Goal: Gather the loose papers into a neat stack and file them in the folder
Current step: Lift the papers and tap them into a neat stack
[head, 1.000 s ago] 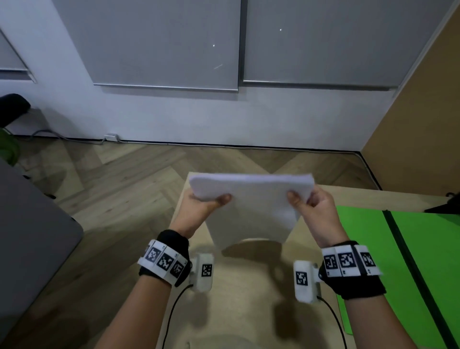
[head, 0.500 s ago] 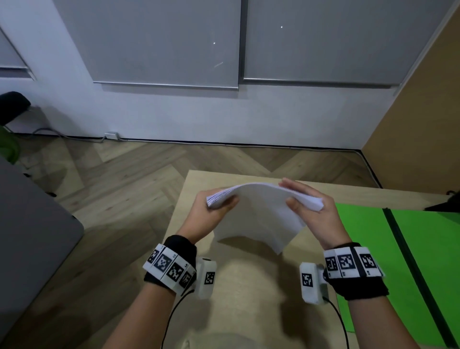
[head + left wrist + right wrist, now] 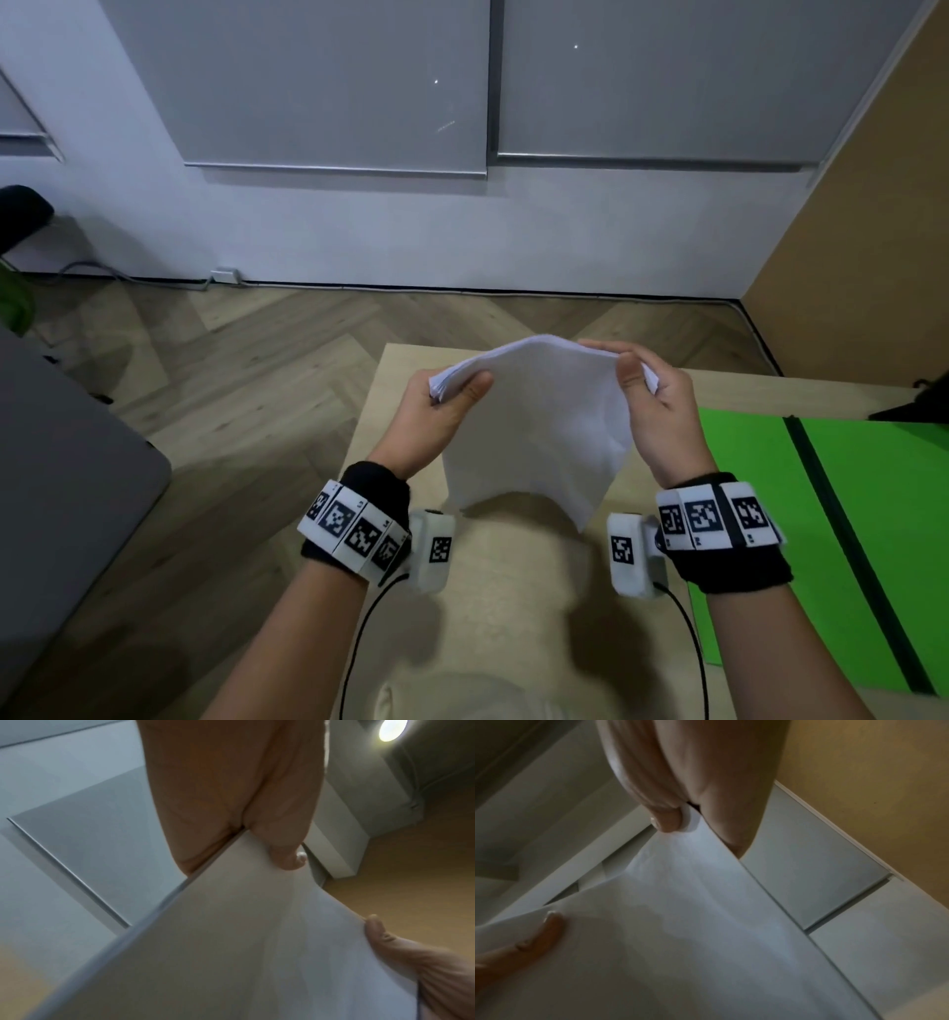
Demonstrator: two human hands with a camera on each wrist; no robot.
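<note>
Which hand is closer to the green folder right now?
Right. The right hand grips the paper stack's right edge just left of the green folder; the left hand grips the far edge, the stack between them.

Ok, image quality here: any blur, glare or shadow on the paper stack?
Head view: sharp, wide-angle bend in the wall lines; paper stack casts a shadow on the table. Left wrist view: soft, ceiling lamp flares. Right wrist view: dim, blurred.

We hold our left hand and right hand raised side by side, forearms parallel, each thumb pinching down against curled fingers, banded wrists level.
</note>
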